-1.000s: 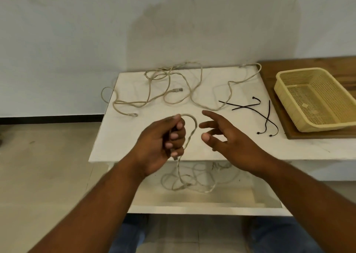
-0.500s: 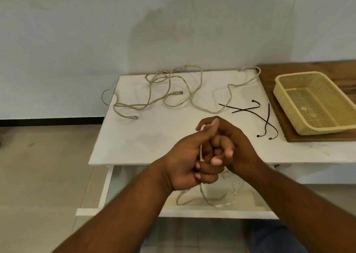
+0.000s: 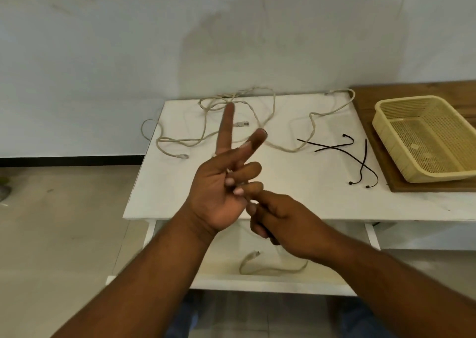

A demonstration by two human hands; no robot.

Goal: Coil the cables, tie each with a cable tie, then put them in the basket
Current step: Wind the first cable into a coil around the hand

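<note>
The left hand (image 3: pixel 219 193) is raised over the front edge of the white table (image 3: pixel 167 196), palm turned to the camera; two fingers are held straight and spread, pointing toward the back edge, while the other two are curled to the palm; whether anything is held under them cannot be told. The right hand (image 3: pixel 280 221) is set just beside it, touching its curled fingers; its own fingers are curled, and a pale bit of the cable (image 3: pixel 270 270) appears to be pinched at their tips. From under that hand a faint strand is seen to drop into the open drawer (image 3: pixel 221 260) below the front edge; the cable's free length is laid left to right along the drawer's front wall, with its plug end curved up at the left.

The loose cables (image 3: pixel 273 105) are spread in open loops along the back edge, from the left edge to the back right corner; one loop is hung over the left edge.

Three black cable ties (image 3: pixel 332 147) are laid near the right edge; two are crossed, running roughly left to right; the third is run back to front.

The yellow basket (image 3: pixel 438 177) is set on a wooden board (image 3: pixel 365 100) at the table's right, its long axis angled from back left to front right.
</note>
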